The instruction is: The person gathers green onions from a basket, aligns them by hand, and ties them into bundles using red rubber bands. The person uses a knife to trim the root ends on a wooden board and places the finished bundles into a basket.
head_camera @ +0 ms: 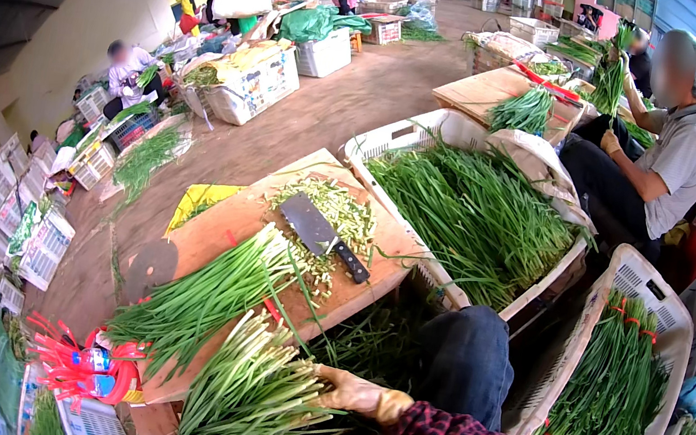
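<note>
My right hand point(361, 395), in a pale glove, grips the side of a loose bunch of garlic chives point(253, 387) at the near edge of a wooden board point(207, 246); its fingertips are partly hidden among the stalks. My left hand is out of view. Across the board lies another pile of chives point(214, 285), pale stem ends toward the cleaver. The cleaver point(313, 222) rests flat on chopped stem ends point(352, 211), its black handle pointing toward me. A red tie point(272, 310) shows between the two piles.
A white crate point(404, 124) of loose chives point(472, 210) stands beyond the board. Another crate point(610, 286) at right holds chive bundles point(614, 389) bound with red ties. More red ties point(118, 372) hang at the board's left corner. A co-worker point(672, 153) sits at right, holding chives.
</note>
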The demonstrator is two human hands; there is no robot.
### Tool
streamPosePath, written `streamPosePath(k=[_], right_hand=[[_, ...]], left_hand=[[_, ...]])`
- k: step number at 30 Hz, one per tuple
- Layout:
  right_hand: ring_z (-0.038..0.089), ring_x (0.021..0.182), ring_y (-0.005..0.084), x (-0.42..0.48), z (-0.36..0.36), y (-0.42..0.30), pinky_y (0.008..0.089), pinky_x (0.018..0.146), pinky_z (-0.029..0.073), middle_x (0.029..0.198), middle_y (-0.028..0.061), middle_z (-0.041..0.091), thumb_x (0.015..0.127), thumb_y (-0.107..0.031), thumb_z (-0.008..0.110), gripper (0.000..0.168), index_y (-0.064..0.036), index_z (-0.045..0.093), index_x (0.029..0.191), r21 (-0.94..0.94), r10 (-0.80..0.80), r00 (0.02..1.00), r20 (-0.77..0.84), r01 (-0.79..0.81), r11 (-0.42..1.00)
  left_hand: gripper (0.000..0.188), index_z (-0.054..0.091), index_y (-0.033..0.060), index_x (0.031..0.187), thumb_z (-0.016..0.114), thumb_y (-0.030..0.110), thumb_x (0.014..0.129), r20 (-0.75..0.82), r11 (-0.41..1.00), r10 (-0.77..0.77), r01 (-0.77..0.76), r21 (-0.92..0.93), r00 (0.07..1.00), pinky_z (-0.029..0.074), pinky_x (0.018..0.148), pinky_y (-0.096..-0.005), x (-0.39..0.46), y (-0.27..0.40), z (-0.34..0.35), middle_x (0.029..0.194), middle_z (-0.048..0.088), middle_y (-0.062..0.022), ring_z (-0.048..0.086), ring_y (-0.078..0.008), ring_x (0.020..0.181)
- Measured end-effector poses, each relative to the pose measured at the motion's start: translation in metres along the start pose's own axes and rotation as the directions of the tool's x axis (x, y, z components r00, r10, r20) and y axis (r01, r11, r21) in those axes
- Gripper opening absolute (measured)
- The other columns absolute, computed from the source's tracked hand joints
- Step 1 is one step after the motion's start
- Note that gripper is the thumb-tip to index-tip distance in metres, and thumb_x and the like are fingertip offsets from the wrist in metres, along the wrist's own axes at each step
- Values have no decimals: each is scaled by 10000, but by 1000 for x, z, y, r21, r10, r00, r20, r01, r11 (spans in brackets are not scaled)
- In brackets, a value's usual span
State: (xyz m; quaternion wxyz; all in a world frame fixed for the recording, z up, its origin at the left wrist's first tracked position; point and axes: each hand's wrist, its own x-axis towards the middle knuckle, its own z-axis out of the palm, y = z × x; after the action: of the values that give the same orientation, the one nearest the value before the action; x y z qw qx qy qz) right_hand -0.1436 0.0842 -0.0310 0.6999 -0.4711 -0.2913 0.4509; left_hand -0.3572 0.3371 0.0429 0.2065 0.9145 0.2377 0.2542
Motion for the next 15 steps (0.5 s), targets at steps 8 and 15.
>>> streamPosePath(k=[8, 15], right_hand=[[666, 854, 151, 48, -9, 16, 266, 709, 543, 1128, 36, 677, 895, -296, 651, 393, -55, 615, 1204, 329, 272, 943, -192, -200, 923], [663, 797, 147, 29, 11, -8, 279, 697, 544, 965, 70, 689, 859, -168, 713, 266, -26, 648, 1075, 560, 267, 942, -205, -111, 821]], left_hand=[[433, 560, 33, 1237, 557, 283, 884, 94, 160, -723, 298, -941, 684, 465, 937, -421, -12, -39, -19, 1211, 599, -139, 571, -257, 1101], [485, 607, 36, 1203, 468, 398, 913, 338, -285, -746, 183, -941, 574, 409, 1003, -462, -10, -90, 44, 1241, 621, -129, 558, -314, 1132]])
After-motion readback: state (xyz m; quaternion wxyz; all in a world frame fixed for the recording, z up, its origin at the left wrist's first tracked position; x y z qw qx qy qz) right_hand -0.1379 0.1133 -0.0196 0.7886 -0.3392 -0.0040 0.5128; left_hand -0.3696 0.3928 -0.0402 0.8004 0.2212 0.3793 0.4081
